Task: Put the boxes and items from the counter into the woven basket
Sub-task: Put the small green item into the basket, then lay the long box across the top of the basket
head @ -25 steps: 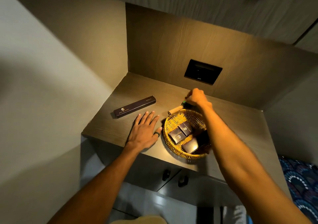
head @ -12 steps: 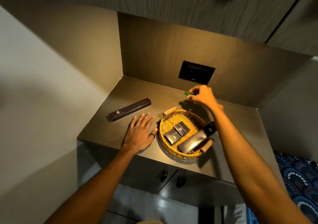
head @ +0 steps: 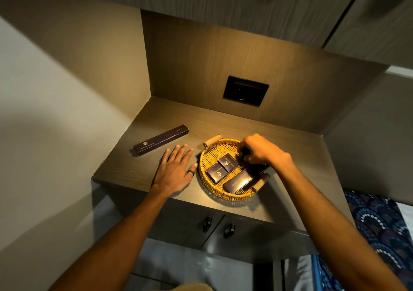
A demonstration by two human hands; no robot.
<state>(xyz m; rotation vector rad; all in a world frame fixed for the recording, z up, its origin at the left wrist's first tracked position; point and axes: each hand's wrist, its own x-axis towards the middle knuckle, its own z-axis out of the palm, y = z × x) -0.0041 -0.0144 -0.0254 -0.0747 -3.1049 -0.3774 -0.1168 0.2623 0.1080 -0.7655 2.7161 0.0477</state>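
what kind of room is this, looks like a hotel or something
Probably a hotel or guest room nook, though I can't be sure. A woven basket holds small matching branded boxes like guest toiletries, on a built-in wooden counter with cupboards below and a dark wall socket panel.

Wood-panelled niche (head: pixel 201 67), black socket plate (head: pixel 245 90), cabinet doors (head: pixel 178 223).

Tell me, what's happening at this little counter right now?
A person is tidying items into a woven basket. Their right hand is curled inside it, apparently setting something small down. Two small dark boxes and a longer one already lie inside. The left hand rests flat on the counter, near a long dark box not yet packed.
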